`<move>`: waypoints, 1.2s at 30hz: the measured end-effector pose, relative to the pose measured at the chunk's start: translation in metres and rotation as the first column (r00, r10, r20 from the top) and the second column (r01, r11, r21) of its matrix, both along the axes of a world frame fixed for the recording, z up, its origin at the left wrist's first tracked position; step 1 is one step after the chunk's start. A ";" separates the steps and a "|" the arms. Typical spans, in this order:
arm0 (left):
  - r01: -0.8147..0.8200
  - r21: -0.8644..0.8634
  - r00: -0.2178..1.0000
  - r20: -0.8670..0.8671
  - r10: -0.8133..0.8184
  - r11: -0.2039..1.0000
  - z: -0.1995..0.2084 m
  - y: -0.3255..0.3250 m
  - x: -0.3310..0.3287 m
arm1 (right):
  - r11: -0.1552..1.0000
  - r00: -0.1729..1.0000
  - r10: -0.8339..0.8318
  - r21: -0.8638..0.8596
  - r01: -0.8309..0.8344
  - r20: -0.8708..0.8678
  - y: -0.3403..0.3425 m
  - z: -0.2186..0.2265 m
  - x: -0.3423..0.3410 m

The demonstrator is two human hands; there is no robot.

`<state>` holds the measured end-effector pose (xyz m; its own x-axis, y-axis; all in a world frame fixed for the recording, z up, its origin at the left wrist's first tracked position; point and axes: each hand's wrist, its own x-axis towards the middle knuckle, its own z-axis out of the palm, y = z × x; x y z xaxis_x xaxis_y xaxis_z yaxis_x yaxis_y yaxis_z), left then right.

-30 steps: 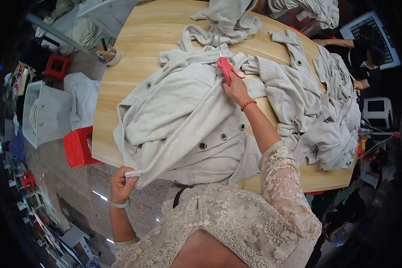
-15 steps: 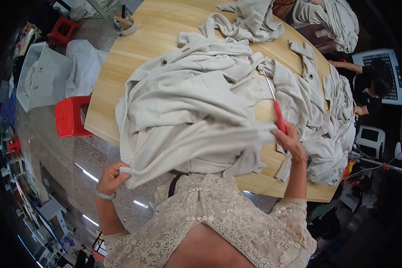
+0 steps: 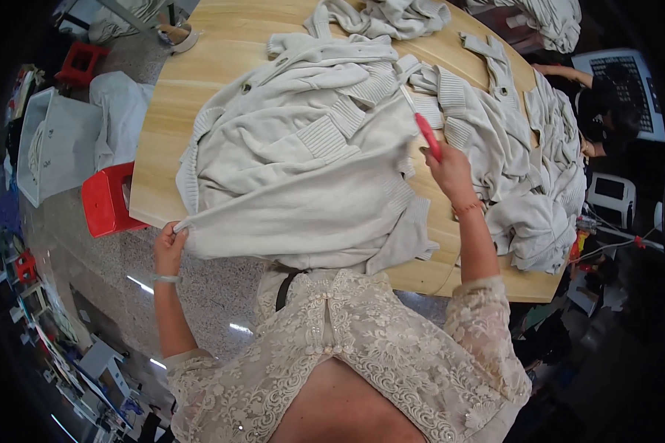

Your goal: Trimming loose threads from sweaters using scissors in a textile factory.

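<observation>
One large cream knitted cardigan (image 3: 303,170) lies spread across the pale wooden desk (image 3: 162,140) at the centre of the frame, its lower edge hanging over the near rim. The person's left hand (image 3: 170,247), at lower left, is closed around one corner of the hem, pulling it taut off the desk edge. The right hand (image 3: 451,173), right of centre, is closed around one red-handled tool (image 3: 427,135) with a pale blade, held against the fabric. More cream knitted pieces (image 3: 539,170), too tangled to count, are heaped along the right side. Two red plastic stools (image 3: 107,199) stand on the floor at left. Compared with half a second earlier, the right hand has lifted up the frame toward the cardigan's middle.
</observation>
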<state>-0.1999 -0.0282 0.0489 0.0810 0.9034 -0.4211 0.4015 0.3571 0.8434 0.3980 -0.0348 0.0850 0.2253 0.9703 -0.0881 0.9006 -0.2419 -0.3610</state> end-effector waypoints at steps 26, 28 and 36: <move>0.822 0.446 0.570 -0.629 -0.529 0.355 -0.080 0.049 0.369 | 0.830 0.845 0.442 -0.219 -0.513 -0.303 -0.047 0.051 -0.095; 0.821 0.456 0.571 -0.626 -0.532 0.345 -0.080 0.050 0.370 | 0.805 0.797 0.516 -0.139 -0.576 -0.313 -0.040 0.051 -0.116; 0.855 0.368 0.515 -0.689 -0.510 0.366 -0.077 0.048 0.362 | 0.959 0.981 0.168 -0.246 -0.139 0.099 -0.058 0.038 -0.026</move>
